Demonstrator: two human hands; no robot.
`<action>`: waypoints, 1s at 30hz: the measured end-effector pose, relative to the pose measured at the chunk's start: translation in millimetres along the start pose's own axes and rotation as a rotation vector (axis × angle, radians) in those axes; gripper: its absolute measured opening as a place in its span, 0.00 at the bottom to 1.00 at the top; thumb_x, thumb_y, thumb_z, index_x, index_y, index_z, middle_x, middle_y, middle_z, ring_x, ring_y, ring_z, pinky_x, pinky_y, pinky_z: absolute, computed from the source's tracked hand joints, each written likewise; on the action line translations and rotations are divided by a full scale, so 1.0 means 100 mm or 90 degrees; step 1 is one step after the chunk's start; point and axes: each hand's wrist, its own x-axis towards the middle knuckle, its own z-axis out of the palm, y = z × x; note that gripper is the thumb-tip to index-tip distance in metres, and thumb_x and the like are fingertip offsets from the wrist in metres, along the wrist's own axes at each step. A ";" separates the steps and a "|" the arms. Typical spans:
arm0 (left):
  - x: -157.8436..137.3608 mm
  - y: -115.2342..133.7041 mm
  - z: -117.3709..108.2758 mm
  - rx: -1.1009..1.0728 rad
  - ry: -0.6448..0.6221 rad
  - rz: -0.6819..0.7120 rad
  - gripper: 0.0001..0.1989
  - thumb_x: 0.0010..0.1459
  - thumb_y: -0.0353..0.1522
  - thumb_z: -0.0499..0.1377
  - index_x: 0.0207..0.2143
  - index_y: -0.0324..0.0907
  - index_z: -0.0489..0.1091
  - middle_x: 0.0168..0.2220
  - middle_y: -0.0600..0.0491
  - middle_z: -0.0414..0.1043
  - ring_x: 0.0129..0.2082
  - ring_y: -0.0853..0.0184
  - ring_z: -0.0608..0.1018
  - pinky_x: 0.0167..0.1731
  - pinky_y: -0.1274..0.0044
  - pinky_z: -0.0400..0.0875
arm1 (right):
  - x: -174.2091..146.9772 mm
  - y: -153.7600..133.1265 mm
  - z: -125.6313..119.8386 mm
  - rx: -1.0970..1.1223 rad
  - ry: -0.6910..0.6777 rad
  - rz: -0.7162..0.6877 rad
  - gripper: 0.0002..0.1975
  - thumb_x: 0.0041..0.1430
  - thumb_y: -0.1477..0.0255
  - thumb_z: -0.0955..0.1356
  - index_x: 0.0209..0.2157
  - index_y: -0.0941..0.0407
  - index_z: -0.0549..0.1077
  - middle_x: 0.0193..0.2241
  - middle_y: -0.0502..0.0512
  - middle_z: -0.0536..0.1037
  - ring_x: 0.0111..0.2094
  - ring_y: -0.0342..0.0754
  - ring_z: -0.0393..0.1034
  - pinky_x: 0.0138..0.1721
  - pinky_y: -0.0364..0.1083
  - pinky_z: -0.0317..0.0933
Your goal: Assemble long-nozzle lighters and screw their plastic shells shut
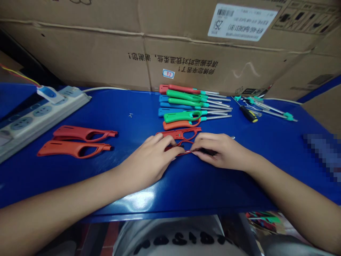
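Note:
Both hands meet over a red lighter handle shell (187, 152) on the blue table, its trigger loop showing between them. My left hand (151, 160) is closed on its left part, thumb and fingertips pressing from above. At the narrow front end, my right hand (223, 149) is closed in a pinch. A thin pale strip shows along the shell near these fingertips; I cannot tell what it is. Just behind the fingers lies another red shell half (177, 134), inner side up. The fingers hide much of the held shell, and a small metal tip (233, 137) shows behind my right hand.
Several red, green, blue and orange lighters (183, 116) with metal rods lie stacked behind the hands. Red-orange handle shells (61, 148) lie left, near a power strip (39, 112). A screwdriver (248, 113) and loose rod parts (271, 108) lie right. A cardboard box (106, 60) stands behind.

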 end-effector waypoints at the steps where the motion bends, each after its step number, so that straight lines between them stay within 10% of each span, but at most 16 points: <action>1: 0.00 0.00 0.00 0.000 0.001 -0.001 0.17 0.69 0.27 0.51 0.57 0.45 0.69 0.47 0.46 0.69 0.49 0.57 0.70 0.50 0.62 0.69 | 0.00 0.00 0.00 -0.008 0.000 -0.004 0.08 0.68 0.71 0.65 0.43 0.55 0.75 0.41 0.56 0.77 0.38 0.44 0.73 0.37 0.42 0.64; 24: -0.02 0.02 0.00 0.047 0.031 -0.002 0.14 0.68 0.28 0.54 0.52 0.45 0.74 0.47 0.49 0.76 0.47 0.56 0.74 0.44 0.65 0.69 | -0.04 -0.05 -0.12 -0.019 -0.039 -0.023 0.09 0.66 0.68 0.67 0.43 0.56 0.78 0.43 0.56 0.78 0.39 0.45 0.75 0.40 0.43 0.67; 30: -0.03 -0.01 0.00 0.109 0.068 0.040 0.14 0.66 0.27 0.56 0.52 0.45 0.74 0.50 0.51 0.79 0.46 0.55 0.77 0.43 0.65 0.70 | -0.10 0.10 -0.34 -0.091 0.216 -0.027 0.09 0.63 0.74 0.68 0.44 0.55 0.77 0.32 0.52 0.78 0.30 0.43 0.72 0.33 0.43 0.65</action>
